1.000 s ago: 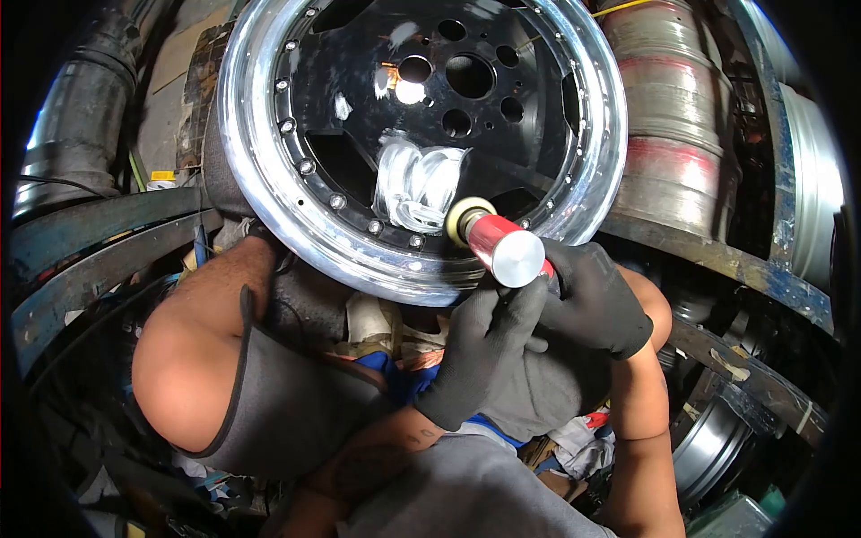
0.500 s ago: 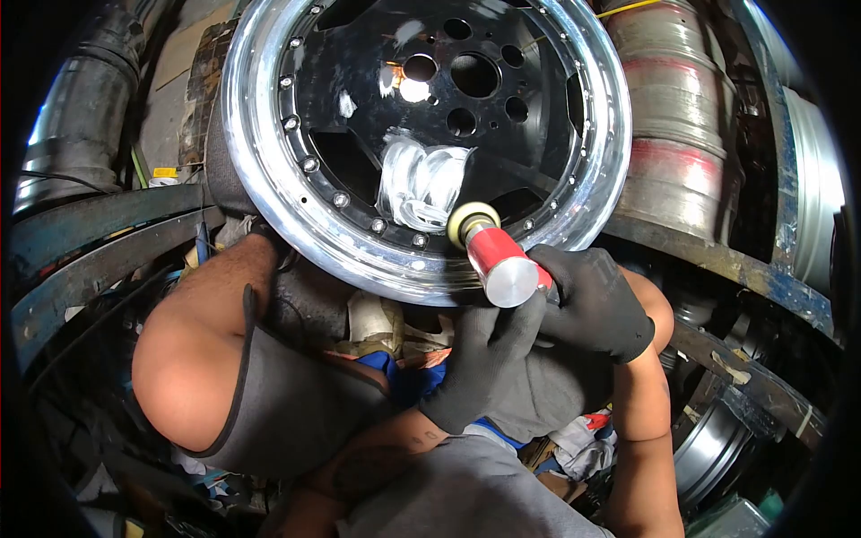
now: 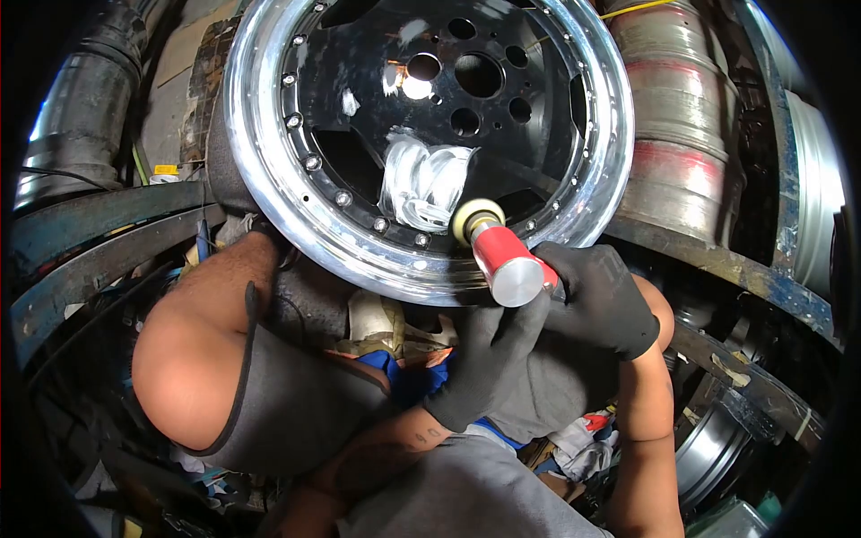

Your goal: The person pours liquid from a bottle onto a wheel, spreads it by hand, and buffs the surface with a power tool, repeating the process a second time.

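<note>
— What are the two hands on?

— Both wear black knit gloves. The right hand (image 3: 599, 300), right of centre in the frame, is wrapped tight around the body of a small red polishing tool with a bare aluminium end cap (image 3: 507, 262). The left hand (image 3: 489, 359), just below it, has its fingers curled up against the underside of the same tool, touching the right glove.

— And where is the tool's working end?

— Its round cream-coloured buffing pad (image 3: 473, 217) presses on a spoke of the large black alloy wheel with a polished chrome lip (image 3: 269, 170), which fills the upper centre of the frame. Just left of the pad, a patch of spoke is rubbed to bare silvery metal (image 3: 421, 190).

— What lies around it?

— A stack of dull, red-smeared metal rims (image 3: 673, 134) stands at the upper right. The wheel's lower lip sits above the person's grey-padded knee (image 3: 278, 394), lower left.
</note>
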Demonstrator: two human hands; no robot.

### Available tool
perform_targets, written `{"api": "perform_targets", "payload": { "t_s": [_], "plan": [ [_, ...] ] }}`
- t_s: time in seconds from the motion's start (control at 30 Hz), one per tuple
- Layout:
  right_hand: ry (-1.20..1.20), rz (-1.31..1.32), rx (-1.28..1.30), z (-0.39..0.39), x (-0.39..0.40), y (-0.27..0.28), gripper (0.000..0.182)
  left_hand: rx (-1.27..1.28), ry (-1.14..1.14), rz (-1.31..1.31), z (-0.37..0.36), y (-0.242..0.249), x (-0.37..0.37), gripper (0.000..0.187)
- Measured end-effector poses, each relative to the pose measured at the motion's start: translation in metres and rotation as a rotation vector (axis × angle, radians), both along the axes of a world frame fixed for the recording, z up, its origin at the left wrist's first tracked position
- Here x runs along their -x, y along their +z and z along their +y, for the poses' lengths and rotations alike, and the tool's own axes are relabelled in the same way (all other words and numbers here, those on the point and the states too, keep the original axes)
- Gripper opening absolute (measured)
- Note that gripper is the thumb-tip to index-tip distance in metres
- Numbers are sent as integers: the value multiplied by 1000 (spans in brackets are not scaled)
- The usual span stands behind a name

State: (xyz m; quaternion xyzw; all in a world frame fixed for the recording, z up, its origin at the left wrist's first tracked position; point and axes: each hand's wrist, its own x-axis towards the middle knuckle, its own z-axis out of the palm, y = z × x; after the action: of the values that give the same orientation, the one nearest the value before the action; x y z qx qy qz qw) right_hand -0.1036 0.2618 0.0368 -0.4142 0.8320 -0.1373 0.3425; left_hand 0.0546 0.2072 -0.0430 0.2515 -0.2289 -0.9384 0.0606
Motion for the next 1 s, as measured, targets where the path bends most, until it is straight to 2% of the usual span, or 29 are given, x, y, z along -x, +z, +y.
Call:
{"api": "perform_targets", "payload": {
  "t_s": [0.1, 0.2, 0.33, 0.37, 0.47, 0.53, 0.63, 0.73, 1.0],
  "plan": [
    [-42, -67, 21, 5, 1, -6, 41, 193, -37, -62, -4, 3, 2, 30],
    [-127, -132, 51, 4, 1, -6, 44, 13, -247, -81, -13, 1, 5, 31],
    [-280, -146, 83, 4, -1, -6, 44, 291, -229, 3, -28, 8, 17, 37],
    [-350, -199, 110, 9, 0, -12, 37, 361, -213, 18, -30, 10, 21, 41],
    [-710, -378, 121, 2, -4, -8, 33, 537, -189, 27, -37, 14, 32, 54],
    [-679, -354, 158, -5, -1, -10, 31, 692, -178, 12, -38, 11, 40, 56],
    [-631, -276, 195, -14, 3, -12, 33, 574, -101, 40, -43, 17, 45, 50],
    [-627, -310, 194, -22, 8, -12, 34, 461, -100, 23, -51, 24, 47, 44],
    [-572, -352, 74, -33, 15, -4, 35, 544, -44, 5, -47, 19, 45, 41]
  ]
}}
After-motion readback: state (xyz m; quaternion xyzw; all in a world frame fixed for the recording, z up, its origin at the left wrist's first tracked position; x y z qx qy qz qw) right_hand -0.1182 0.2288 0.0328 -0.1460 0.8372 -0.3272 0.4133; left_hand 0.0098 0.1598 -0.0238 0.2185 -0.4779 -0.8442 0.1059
